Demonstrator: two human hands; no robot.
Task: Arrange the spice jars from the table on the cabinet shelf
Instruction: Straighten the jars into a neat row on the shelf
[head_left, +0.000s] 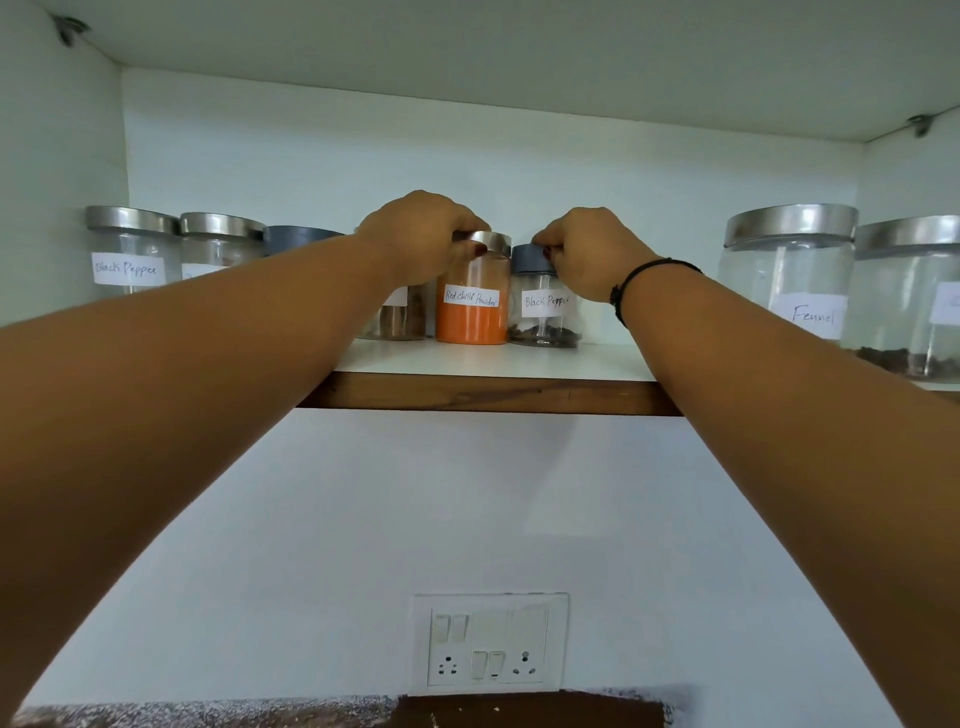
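Both arms reach up to the white cabinet shelf (488, 364). My left hand (421, 234) grips the steel lid of the red chilli powder jar (471, 317), which stands on the shelf with orange powder inside. My right hand (587, 254) holds the grey lid of a small black pepper jar (545, 312), standing right beside the chilli jar. A jar of brown spice (395, 322) stands just left of the chilli jar, half hidden by my left hand.
On the shelf's left stand a steel-lidded black pepper jar (130, 254), another steel-lidded jar (221, 241) and a grey-lidded jar (298, 239). At the right are a large fennel jar (789, 280) and another large jar (909, 301). A wall socket panel (491, 642) sits below.
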